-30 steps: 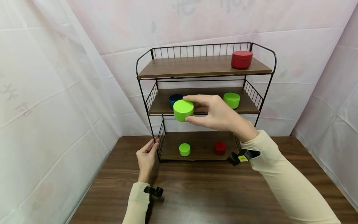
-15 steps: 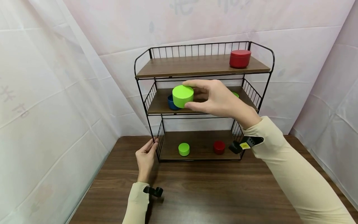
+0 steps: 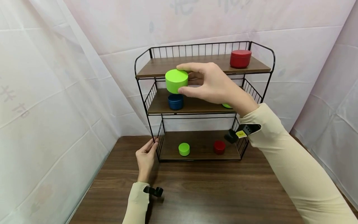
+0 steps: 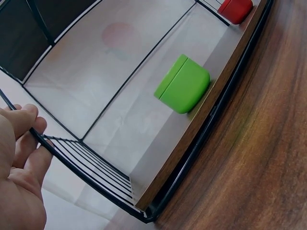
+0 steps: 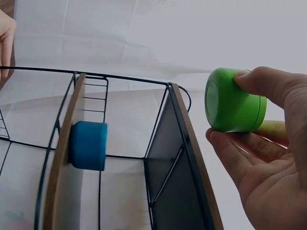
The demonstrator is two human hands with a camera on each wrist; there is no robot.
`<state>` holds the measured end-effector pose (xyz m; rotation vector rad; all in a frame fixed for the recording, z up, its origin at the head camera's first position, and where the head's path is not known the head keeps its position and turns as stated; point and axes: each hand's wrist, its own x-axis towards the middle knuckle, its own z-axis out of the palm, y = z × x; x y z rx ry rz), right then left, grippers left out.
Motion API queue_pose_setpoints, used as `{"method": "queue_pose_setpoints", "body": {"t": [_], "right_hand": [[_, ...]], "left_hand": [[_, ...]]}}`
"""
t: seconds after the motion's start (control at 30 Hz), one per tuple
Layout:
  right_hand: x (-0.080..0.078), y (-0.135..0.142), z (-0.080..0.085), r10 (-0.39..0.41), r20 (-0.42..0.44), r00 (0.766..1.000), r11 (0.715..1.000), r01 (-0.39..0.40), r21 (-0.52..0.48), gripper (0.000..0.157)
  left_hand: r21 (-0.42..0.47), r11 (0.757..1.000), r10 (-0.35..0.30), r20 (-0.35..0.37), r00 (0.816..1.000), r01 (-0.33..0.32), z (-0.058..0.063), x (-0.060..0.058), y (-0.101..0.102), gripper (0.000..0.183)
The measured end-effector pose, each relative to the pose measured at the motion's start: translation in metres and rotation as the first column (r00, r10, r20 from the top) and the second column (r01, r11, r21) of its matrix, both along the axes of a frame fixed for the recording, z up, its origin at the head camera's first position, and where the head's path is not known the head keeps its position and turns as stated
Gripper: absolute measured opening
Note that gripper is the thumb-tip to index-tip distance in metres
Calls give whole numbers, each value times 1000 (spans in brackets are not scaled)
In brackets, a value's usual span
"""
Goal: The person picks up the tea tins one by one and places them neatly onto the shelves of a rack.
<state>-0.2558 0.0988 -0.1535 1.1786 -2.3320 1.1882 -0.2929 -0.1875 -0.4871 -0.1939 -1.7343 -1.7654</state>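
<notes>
Between thumb and fingers, my right hand (image 3: 211,82) pinches a round green tin (image 3: 176,81) by its side, in front of the rack near the top board's front edge. The right wrist view shows this tin (image 5: 235,100) clear of any board. My left hand (image 3: 146,157) grips the left front post of the black wire rack (image 3: 141,95) low down; in the left wrist view its fingers (image 4: 36,160) curl round the wire. A blue tin (image 3: 175,102) stands on the middle board, below the held tin. Another green tin (image 3: 227,106) there is mostly hidden by my right forearm.
A red tin (image 3: 240,59) stands at the right of the top board (image 3: 193,64). On the bottom board (image 3: 199,140) sit a small green tin (image 3: 184,149) and a small red tin (image 3: 219,147). The rack stands on a wooden table (image 3: 195,189), with white cloth (image 3: 56,93) hung around.
My right hand has risen with the green tin, from the middle board's height to near the top board, and shifted slightly left. The left hand has kept its place on the post.
</notes>
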Motion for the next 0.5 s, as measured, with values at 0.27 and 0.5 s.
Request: {"method": "queue_pose_setpoints", "body": {"t": [0.27,0.5], "right_hand": [[-9,-6,13,-46,-5,999,999,46,10,61],[-14,-10,17,-57,-20,998,998,57,13,57]], "left_hand": [[6,1000,-16,1,1000,16,-1,0,-3,29],[5,1000,-28,14,1000,27,-1,3,-4,29]]}}
